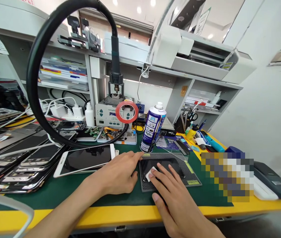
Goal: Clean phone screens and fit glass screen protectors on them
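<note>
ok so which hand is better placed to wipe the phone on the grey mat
Probably the right hand: its fingertips rest on the white pad, over the phone. The left hand is by the mat's left edge, no pad visible.

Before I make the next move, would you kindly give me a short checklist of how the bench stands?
1. Dark-screened phone lying on the perforated pad: ok.
2. White wipe under the fingertips of the right hand, on the screen: ok.
3. Left hand touching the pad: cannot tell; its index finger reaches the far left corner.
4. Spray can upright: ok.
5. White-framed phone apart from the pad: ok.
6. Stacked screens free of cables: not ok; a white cable crosses them.
</note>
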### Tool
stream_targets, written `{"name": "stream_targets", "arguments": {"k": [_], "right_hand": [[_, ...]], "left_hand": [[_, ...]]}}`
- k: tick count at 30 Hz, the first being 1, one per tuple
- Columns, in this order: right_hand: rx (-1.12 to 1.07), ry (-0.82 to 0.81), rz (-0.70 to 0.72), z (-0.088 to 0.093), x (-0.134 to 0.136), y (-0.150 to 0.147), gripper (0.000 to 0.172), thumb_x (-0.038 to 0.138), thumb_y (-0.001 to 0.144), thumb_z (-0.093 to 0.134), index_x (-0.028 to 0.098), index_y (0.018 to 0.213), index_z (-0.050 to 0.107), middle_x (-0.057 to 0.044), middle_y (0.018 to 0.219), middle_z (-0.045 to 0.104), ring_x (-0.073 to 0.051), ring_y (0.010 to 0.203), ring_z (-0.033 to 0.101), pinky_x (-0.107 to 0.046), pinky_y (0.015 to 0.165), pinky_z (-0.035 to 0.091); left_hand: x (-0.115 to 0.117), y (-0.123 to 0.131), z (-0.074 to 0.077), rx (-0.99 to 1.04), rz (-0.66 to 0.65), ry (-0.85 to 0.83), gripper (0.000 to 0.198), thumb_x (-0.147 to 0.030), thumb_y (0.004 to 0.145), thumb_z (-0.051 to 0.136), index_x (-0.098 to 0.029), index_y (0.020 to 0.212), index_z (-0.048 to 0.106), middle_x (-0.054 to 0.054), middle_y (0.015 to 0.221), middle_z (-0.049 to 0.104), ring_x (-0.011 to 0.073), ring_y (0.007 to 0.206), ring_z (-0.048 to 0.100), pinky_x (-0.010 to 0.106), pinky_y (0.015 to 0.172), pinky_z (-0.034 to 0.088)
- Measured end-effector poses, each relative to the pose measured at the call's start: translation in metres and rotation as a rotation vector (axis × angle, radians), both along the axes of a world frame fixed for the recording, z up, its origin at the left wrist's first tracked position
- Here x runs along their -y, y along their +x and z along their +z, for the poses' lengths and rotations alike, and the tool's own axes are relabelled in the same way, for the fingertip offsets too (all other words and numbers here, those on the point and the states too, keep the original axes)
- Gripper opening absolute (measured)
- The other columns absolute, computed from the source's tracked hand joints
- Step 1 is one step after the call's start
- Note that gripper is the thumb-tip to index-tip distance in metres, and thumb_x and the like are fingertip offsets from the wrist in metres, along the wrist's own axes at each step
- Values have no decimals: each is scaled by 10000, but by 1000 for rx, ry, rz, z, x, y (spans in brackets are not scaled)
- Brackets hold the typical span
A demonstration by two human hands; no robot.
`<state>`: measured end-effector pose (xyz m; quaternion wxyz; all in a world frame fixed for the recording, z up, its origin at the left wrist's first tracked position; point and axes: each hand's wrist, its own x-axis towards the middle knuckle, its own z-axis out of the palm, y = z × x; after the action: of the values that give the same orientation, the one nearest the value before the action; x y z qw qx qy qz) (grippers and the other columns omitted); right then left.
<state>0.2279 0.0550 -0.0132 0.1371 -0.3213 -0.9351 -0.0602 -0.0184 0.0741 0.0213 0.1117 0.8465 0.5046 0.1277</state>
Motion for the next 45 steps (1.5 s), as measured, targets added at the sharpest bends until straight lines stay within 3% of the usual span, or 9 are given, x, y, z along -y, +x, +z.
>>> {"name": "stream_targets", "arguments": {"k": [4,7,14,21,27,34,37,42,45], "right_hand": [[25,-47,-59,-1,6,-10,475,324,1032,388,220,1487,475,-25,1546,453,-338,1462,344,-628,1188,284],[45,-84,-96,1,8,-22,502,391,1045,344,210,1497,465,-28,1564,413,-372,1477,297,-669,1189,229],[44,-104,-143,13,-7,-51,572,419,1064,234,122,1497,459,-135,1544,430,-371,1474,300,-668,1214,91],[-1,-84,-222,12,-22,-71,598,371,1061,218,10,1455,486,-221,1486,483,-385,1429,382,-643,1222,105],[-48,-101,-252,1,-9,-63,617,447,1058,213,86,1515,417,-137,1574,359,-408,1486,236,-702,1205,69],[17,-152,-191,8,7,-47,650,452,1053,188,47,1506,418,-142,1589,305,-429,1499,123,-726,1189,97],[22,-162,-153,6,10,-42,653,463,1053,189,55,1486,458,-139,1573,348,-407,1497,182,-684,1207,129],[27,-210,-170,4,10,-38,655,498,1046,202,102,1416,570,-141,1486,511,-423,1429,365,-677,1190,210],[-38,-205,-172,4,8,-38,629,505,1047,213,145,1425,564,-112,1459,556,-403,1436,363,-661,1202,181]], "left_hand": [[-1,0,0,7,-12,4,609,-251,897,446,-164,1498,388,170,1302,620,336,1188,604,455,975,514],[-2,-2,-2,12,-15,10,608,-216,898,426,-155,1501,380,171,1318,618,332,1205,598,460,986,507],[-6,-2,-5,52,4,-18,545,-184,911,401,-199,1454,441,140,1340,626,310,1237,593,438,996,503],[-9,-3,-7,53,75,-4,589,-158,906,392,-164,1495,391,157,1388,596,304,1284,563,441,1031,483],[-9,-4,-6,52,88,7,592,-156,914,370,-195,1504,386,137,1444,556,304,1314,541,453,1048,476],[-6,0,-9,38,49,18,583,-169,911,369,-236,1488,424,114,1352,615,297,1240,588,438,988,511],[-8,2,-11,43,39,21,569,-169,911,368,-236,1470,450,108,1305,638,285,1192,618,424,971,521],[-10,5,-11,10,40,14,573,-172,910,372,-241,1473,458,97,1363,614,296,1286,561,439,1039,485],[-10,7,-12,8,50,16,558,-192,915,385,-256,1462,476,88,1334,640,284,1219,610,420,1000,511]]}}
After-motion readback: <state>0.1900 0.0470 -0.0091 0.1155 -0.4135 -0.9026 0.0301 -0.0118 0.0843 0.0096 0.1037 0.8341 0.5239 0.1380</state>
